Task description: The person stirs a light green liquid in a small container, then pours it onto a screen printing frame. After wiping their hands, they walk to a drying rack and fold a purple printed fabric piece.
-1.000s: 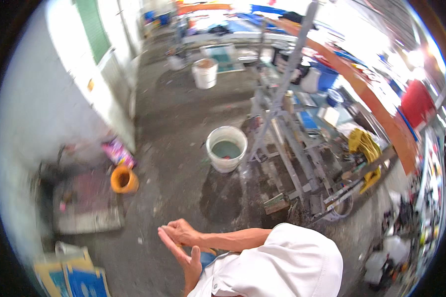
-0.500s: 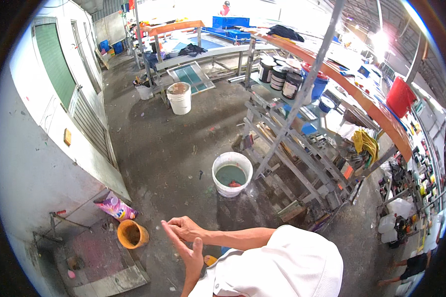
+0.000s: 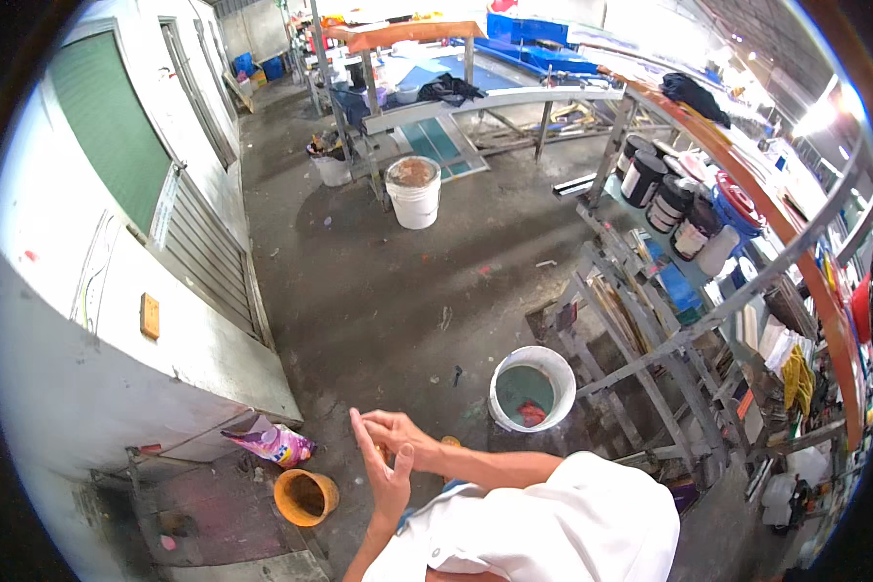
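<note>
My left hand [image 3: 382,475] is held up in front of me with its fingers stretched out and its thumb raised. Against its palm rests my right hand [image 3: 395,433], fingers curled. Whether anything lies between the two hands is hidden. Nearest to them on the floor is an orange-yellow bucket [image 3: 283,504], its inside dark. A purple and pink plastic bag [image 3: 279,442] leans by the wall behind it. To the right of my hands stands a white bucket [image 3: 561,400] with greenish-grey water [image 3: 520,384] and a red, soft-looking thing [image 3: 532,414] in it.
A metal rack [image 3: 640,364] stands close on the right, with several paint-type tubs [image 3: 667,202] behind it. Ahead is a lidded white bucket [image 3: 415,206] near a long work table [image 3: 495,100]. A wall [image 3: 116,359] with a green door panel [image 3: 107,126] runs along the left.
My view has turned right to left, so the buckets and rack appear farther right. My hands stay together, with the left fingers still stretched and the right ones curled against them.
</note>
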### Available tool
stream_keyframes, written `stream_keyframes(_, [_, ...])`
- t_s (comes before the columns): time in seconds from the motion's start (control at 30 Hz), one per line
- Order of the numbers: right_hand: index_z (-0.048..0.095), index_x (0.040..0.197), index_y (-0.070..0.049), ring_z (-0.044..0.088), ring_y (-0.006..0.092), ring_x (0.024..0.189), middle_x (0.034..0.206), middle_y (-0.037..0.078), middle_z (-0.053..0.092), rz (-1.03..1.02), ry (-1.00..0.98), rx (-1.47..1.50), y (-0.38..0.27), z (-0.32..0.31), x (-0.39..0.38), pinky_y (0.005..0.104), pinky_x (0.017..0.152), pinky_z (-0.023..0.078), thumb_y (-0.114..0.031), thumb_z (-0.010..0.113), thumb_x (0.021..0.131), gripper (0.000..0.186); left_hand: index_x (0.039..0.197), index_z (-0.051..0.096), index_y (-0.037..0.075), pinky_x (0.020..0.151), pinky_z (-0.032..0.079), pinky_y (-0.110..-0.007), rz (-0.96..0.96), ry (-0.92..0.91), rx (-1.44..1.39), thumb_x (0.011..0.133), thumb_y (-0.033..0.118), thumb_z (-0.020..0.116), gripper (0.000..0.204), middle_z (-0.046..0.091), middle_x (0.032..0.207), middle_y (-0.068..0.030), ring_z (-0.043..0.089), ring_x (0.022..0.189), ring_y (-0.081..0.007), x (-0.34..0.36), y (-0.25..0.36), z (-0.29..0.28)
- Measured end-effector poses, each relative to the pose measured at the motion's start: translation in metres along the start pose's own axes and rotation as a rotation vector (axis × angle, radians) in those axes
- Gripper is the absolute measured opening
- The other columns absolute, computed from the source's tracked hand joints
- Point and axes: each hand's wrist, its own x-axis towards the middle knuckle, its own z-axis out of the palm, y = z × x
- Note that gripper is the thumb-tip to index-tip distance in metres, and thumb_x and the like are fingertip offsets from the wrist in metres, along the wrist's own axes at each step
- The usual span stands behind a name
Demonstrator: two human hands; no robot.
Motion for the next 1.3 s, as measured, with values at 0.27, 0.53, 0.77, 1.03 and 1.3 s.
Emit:
stream_keyframes(0.27, [0.048,0.063,-0.011,0.037,0.0047,0.039,0.050,-0.004,0.045,0.261,0.120,0.165,-0.040,-0.090,0.159,0.0271,0.034,0.027,-0.061,0.053,0.094,0.059,0.154,0.002,0.000,0.114,0.023,-0.051,0.069,-0.377,-0.083,0.084,0.045,0.069,0.107,0.014,0.157,-0.0261,0.018,0.144,-0.0410,0.174,-0.023,0.016])
stream_keyframes(0.53, [0.043,0.145,-0.009,0.043,0.0269,0.132,0.148,0.008,0.043,0.015,0.327,0.434,-0.078,-0.151,0.298,0.0420,0.104,0.039,-0.051,0.043,0.100,0.061,0.156,-0.001,0.003,0.118,0.015,-0.047,0.297,-0.517,-0.069,0.093,0.052,0.054,0.096,-0.003,0.163,-0.0189,0.007,0.149,-0.0339,0.355,-0.068,0.035])
stream_keyframes(0.77, [0.020,0.155,-0.009,0.034,0.0241,0.141,0.159,0.010,0.025,-0.453,0.325,-0.061,-0.175,-0.150,0.358,0.0423,0.113,0.031,-0.061,0.030,0.100,0.077,0.156,0.005,0.006,0.119,0.007,-0.046,0.290,-0.317,-0.105,0.102,0.052,0.028,0.075,0.003,0.163,-0.0153,0.004,0.150,-0.0299,0.519,-0.068,0.062])
stream_keyframes(1.03, [0.023,0.153,-0.001,0.023,0.0327,0.146,0.158,0.020,0.024,-0.426,0.483,-0.433,-0.223,-0.214,0.396,0.0411,0.119,0.015,-0.057,0.027,0.102,0.076,0.157,0.005,0.011,0.119,0.003,-0.050,-0.465,-0.249,-0.832,0.095,0.071,0.026,0.088,0.002,0.164,-0.0133,0.003,0.151,-0.0317,0.678,-0.086,0.151])
stream_keyframes(1.3, [0.049,0.137,0.000,0.031,0.0371,0.142,0.149,0.022,0.040,-0.667,1.117,-1.290,-0.311,-0.449,0.440,0.0518,0.117,0.016,-0.022,0.043,0.099,0.045,0.155,0.020,0.008,0.119,0.017,-0.038,-0.523,-0.976,-1.021,0.098,0.066,0.019,0.081,0.024,0.160,-0.0066,0.023,0.146,-0.0235,0.707,-0.019,0.281])
